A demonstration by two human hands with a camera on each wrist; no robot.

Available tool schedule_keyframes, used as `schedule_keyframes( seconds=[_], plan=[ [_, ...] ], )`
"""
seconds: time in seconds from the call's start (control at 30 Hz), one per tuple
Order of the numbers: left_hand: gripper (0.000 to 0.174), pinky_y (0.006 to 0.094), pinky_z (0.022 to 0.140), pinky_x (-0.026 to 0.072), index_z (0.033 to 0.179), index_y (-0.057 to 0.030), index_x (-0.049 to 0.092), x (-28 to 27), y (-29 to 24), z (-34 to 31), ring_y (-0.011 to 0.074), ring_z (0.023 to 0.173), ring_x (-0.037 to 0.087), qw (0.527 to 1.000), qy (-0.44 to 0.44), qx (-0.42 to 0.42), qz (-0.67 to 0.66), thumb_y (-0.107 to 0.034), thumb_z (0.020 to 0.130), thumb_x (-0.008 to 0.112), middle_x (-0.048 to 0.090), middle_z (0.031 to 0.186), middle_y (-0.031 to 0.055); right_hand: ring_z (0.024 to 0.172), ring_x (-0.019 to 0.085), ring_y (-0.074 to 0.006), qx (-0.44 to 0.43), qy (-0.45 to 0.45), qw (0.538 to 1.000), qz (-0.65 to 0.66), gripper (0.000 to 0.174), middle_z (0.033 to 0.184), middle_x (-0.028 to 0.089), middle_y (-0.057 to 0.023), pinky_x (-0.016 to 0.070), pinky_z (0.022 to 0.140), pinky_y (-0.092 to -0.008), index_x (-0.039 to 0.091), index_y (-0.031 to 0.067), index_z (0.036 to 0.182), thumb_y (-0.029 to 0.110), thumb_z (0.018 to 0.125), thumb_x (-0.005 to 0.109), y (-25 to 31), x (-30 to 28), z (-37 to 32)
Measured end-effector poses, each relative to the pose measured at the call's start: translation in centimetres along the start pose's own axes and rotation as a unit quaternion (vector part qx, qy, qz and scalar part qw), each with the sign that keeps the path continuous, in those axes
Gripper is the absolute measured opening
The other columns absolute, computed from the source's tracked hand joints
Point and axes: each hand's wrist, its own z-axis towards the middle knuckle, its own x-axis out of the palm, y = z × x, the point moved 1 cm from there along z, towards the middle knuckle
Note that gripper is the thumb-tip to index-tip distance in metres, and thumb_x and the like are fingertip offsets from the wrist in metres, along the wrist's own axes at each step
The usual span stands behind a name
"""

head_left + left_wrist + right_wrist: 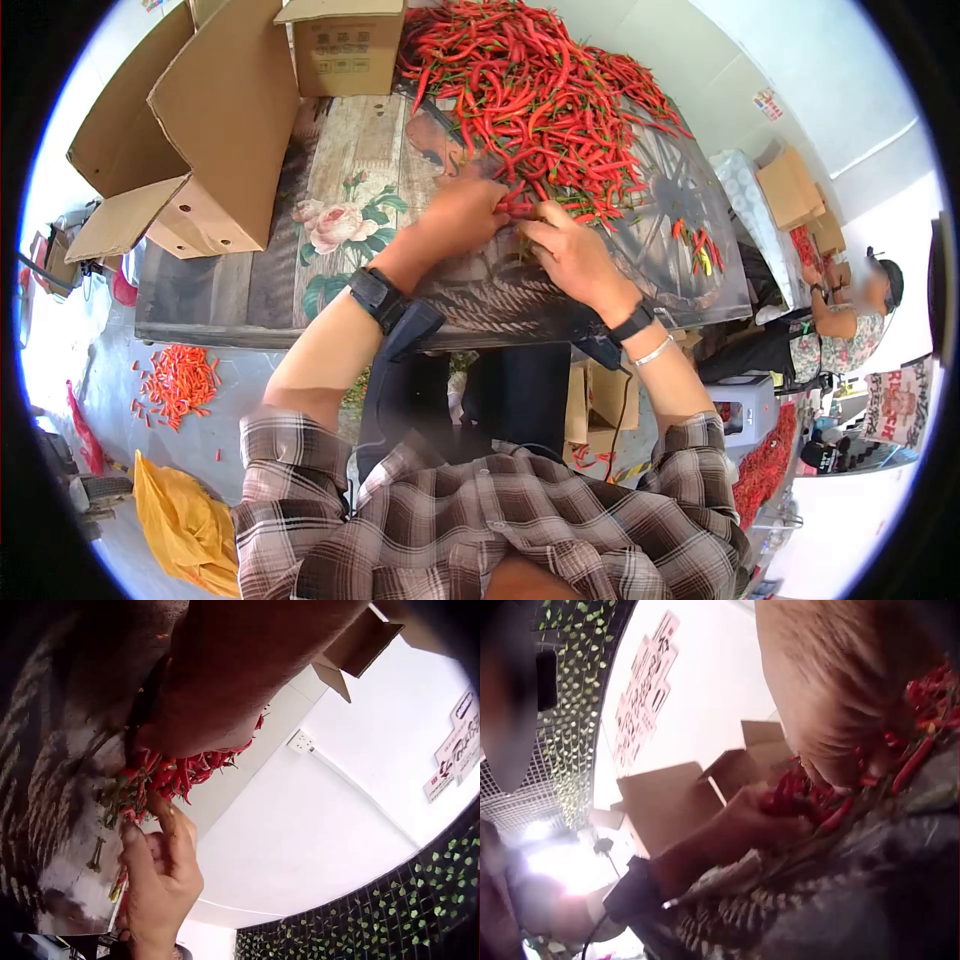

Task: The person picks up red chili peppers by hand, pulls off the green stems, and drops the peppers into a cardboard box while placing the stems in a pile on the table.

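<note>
A large heap of red chilies point(540, 90) with green stems covers the back of the table. At its near edge, my left hand point(465, 215) grips several red chilies point(784, 796), its fingers curled round them in the right wrist view. My right hand point(578, 258) is right beside it, thumb and forefinger pinching at a chili by the left hand's bunch. In the left wrist view the right hand point(161, 874) shows this pinch, the chili mostly hidden. Loose green stems point(96, 855) lie on the tabletop below the hands.
Open cardboard boxes point(225, 130) stand at the table's left and back left. A few loose chilies point(697, 248) lie on the right of the patterned table point(340, 130). More chilies point(180, 385) are on the floor at left. Another person point(850, 325) sits at far right.
</note>
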Motion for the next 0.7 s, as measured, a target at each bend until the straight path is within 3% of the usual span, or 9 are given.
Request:
schedule_keyframes(
  seconds=[0.13, 0.2, 0.23, 0.3, 0.33, 0.37, 0.47, 0.63, 0.7],
  plan=[
    [0.017, 0.0342, 0.062, 0.0452, 0.095, -0.0073, 0.065, -0.2, 1.3, 1.1, 0.0233, 0.068, 0.059, 0.978, -0.005, -0.084, -0.193, -0.02, 0.084, 0.065, 0.059, 0.07, 0.0104, 0.086, 0.057, -0.036, -0.049, -0.027, 0.998, -0.01, 0.021, 0.099, 0.054, -0.0125, 0.0486, 0.072, -0.0394, 0.058, 0.0057, 0.096, 0.004, 0.076, 0.06, -0.9, 0.8, 1.5],
    [0.016, 0.0251, 0.051, 0.0378, 0.1, -0.0093, 0.063, -0.6, 1.7, 1.5, 0.0106, 0.057, 0.049, 0.902, -0.005, -0.2, -0.382, -0.022, 0.091, 0.059, 0.053, 0.063, 0.0007, 0.081, 0.06, -0.0301, -0.079, -0.092, 0.991, 0.05, 0.017, 0.096, 0.054, -0.0111, 0.0489, 0.067, -0.0382, 0.057, 0.0049, 0.093, 0.004, 0.076, 0.06, -1.1, 0.3, 2.0],
    [0.016, 0.0251, 0.051, 0.0378, 0.1, -0.0093, 0.063, -0.8, 1.5, 1.5, 0.0106, 0.057, 0.049, 0.901, -0.008, -0.202, -0.384, -0.022, 0.091, 0.059, 0.053, 0.063, 0.0007, 0.081, 0.06, -0.0301, -0.081, -0.089, 0.992, 0.049, 0.017, 0.096, 0.054, -0.0111, 0.0489, 0.067, -0.0382, 0.057, 0.0049, 0.093, 0.004, 0.076, 0.06, -1.2, 0.0, 2.3],
    [0.021, 0.0204, 0.044, 0.0284, 0.102, -0.0102, 0.059, -1.0, 1.2, 1.6, 0.0025, 0.052, 0.039, 0.826, -0.009, -0.232, -0.513, -0.029, 0.095, 0.053, 0.046, 0.062, -0.0059, 0.07, 0.06, -0.0187, 0.074, -0.132, 0.968, 0.202, 0.013, 0.088, 0.055, -0.009, 0.0484, 0.058, -0.0332, 0.055, 0.0031, 0.093, 0.005, 0.081, 0.06, -1.4, -0.9, 3.0],
    [0.021, 0.0204, 0.044, 0.0284, 0.102, -0.0102, 0.059, -1.4, 1.1, 1.6, 0.0025, 0.052, 0.039, 0.826, -0.011, -0.232, -0.514, -0.029, 0.095, 0.053, 0.046, 0.062, -0.0059, 0.062, 0.057, -0.0103, 0.175, -0.094, 0.912, 0.36, 0.01, 0.079, 0.054, -0.0052, 0.0465, 0.053, -0.0268, 0.055, 0.0022, 0.095, 0.006, 0.086, 0.058, -0.7, -1.8, 3.3],
    [0.021, 0.0207, 0.043, 0.027, 0.101, -0.0104, 0.058, -1.7, 1.0, 1.5, 0.003, 0.049, 0.037, 0.808, 0.027, -0.246, -0.535, -0.03, 0.096, 0.052, 0.046, 0.061, -0.0058, 0.062, 0.057, -0.0103, 0.174, -0.093, 0.912, 0.359, 0.01, 0.079, 0.054, -0.0052, 0.0465, 0.053, -0.0268, 0.055, 0.0022, 0.095, 0.006, 0.086, 0.058, -0.7, -1.9, 3.6],
    [0.022, 0.0209, 0.041, 0.0247, 0.098, -0.0111, 0.056, -1.0, 1.0, 1.4, 0.0031, 0.047, 0.035, 0.792, 0.064, -0.251, -0.553, -0.032, 0.097, 0.05, 0.045, 0.06, -0.0059, 0.06, 0.057, -0.0112, 0.129, -0.126, 0.799, 0.574, 0.009, 0.076, 0.058, -0.0033, 0.0501, 0.053, -0.025, 0.055, 0.0008, 0.097, 0.006, 0.09, 0.057, -0.5, -1.7, 5.0],
    [0.022, 0.021, 0.04, 0.0233, 0.098, -0.0116, 0.055, -0.7, 0.6, 1.1, 0.0033, 0.046, 0.035, 0.785, 0.076, -0.229, -0.571, -0.032, 0.097, 0.049, 0.046, 0.062, -0.0056, 0.064, 0.06, -0.0123, 0.14, -0.122, 0.777, 0.602, 0.014, 0.076, 0.06, -0.0045, 0.0521, 0.054, -0.026, 0.056, -0.0005, 0.095, 0.012, 0.091, 0.058, -0.6, 0.1, 6.0],
    [0.022, 0.0209, 0.042, 0.0245, 0.1, -0.0113, 0.056, -0.9, 0.2, 1.2, 0.0028, 0.049, 0.036, 0.796, 0.066, -0.215, -0.562, -0.033, 0.095, 0.052, 0.046, 0.065, -0.0063, 0.06, 0.057, -0.0095, 0.15, -0.134, 0.814, 0.545, 0.013, 0.073, 0.058, -0.0018, 0.0481, 0.051, -0.0232, 0.058, 0.0007, 0.09, 0.013, 0.092, 0.058, -0.8, 0.2, 6.2]
  ],
)
